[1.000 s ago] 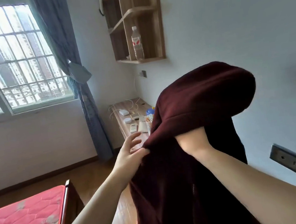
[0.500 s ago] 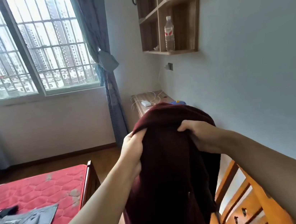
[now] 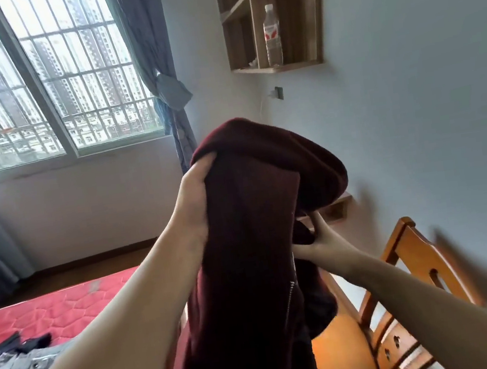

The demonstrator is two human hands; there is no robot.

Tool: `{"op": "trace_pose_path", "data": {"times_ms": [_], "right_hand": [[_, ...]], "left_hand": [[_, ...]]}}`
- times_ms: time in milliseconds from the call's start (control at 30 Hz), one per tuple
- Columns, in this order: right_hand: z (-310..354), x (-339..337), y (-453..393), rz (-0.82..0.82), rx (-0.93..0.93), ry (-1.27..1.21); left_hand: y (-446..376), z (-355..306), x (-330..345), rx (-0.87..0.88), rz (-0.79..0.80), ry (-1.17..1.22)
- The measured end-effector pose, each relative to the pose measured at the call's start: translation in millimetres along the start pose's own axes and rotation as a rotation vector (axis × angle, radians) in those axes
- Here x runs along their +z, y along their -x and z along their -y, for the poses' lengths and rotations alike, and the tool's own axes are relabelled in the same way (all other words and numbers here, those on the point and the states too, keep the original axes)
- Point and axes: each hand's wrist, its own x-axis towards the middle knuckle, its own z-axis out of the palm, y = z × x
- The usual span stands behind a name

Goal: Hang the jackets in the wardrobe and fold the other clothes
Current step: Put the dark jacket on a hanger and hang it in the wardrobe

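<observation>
A dark maroon zip jacket (image 3: pixel 253 245) with a hood hangs in front of me at chest height. My left hand (image 3: pixel 194 197) grips its upper left edge near the hood, fingers curled into the fabric. Lower down on the jacket's right side, my right hand (image 3: pixel 318 242) pinches a fold of the cloth, with thumb and fingers spread around it. The hood bulges over the top to the right. A silver zip runs down the jacket's front. No wardrobe is in view.
An orange wooden chair (image 3: pixel 409 280) stands below right, close to the blue wall. A red mattress (image 3: pixel 51 308) at lower left bears grey and dark clothes (image 3: pixel 15 363). A wall shelf (image 3: pixel 273 19) holds a water bottle (image 3: pixel 272 38). Window and curtain are at left.
My right hand has let go of the jacket's top and dropped to its lower right side, where it takes hold of a fold. The left hand keeps its grip. The view has shifted right and down.
</observation>
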Motion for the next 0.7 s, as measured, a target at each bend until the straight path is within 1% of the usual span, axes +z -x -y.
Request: {"op": "trace_pose_path", "data": {"times_ms": [67, 100, 133, 200, 300, 333, 367, 400, 467, 500, 567, 633, 700], "right_hand": [[2, 8, -3, -0.035, -0.042, 0.180], [2, 9, -3, -0.041, -0.053, 0.228], [6, 8, -1, -0.037, -0.035, 0.221], [13, 2, 6, 0.003, 0.040, 0.095], [31, -8, 13, 0.035, 0.080, -0.118], [38, -11, 15, 0.047, 0.080, -0.176], [47, -13, 16, 0.066, 0.082, -0.243], [54, -15, 17, 0.081, 0.081, -0.312], [69, -17, 19, 0.075, 0.102, -0.438], [75, -16, 21, 0.073, 0.114, -0.473], [82, -11, 26, 0.079, 0.119, -0.494], [85, -7, 31, 0.053, 0.122, -0.513], [86, -10, 32, -0.004, 0.122, -0.551]], "left_hand": [[-3, 4, -4, -0.031, -0.017, -0.005], [-3, 6, -9, -0.050, -0.031, -0.008], [-5, 9, -16, -0.069, -0.057, -0.017], [-13, 16, -36, -0.122, -0.141, -0.033], [-24, 26, -66, -0.183, -0.281, -0.120], [-27, 32, -75, -0.172, -0.321, -0.194], [-28, 40, -84, -0.149, -0.349, -0.324], [-28, 49, -93, -0.125, -0.357, -0.503], [-23, 70, -106, -0.125, -0.313, -0.854], [-19, 78, -111, -0.149, -0.273, -0.966], [-12, 91, -116, -0.177, -0.190, -1.079], [-2, 96, -114, -0.071, -0.155, -1.071], [11, 93, -98, 0.071, -0.120, -0.868]]}}
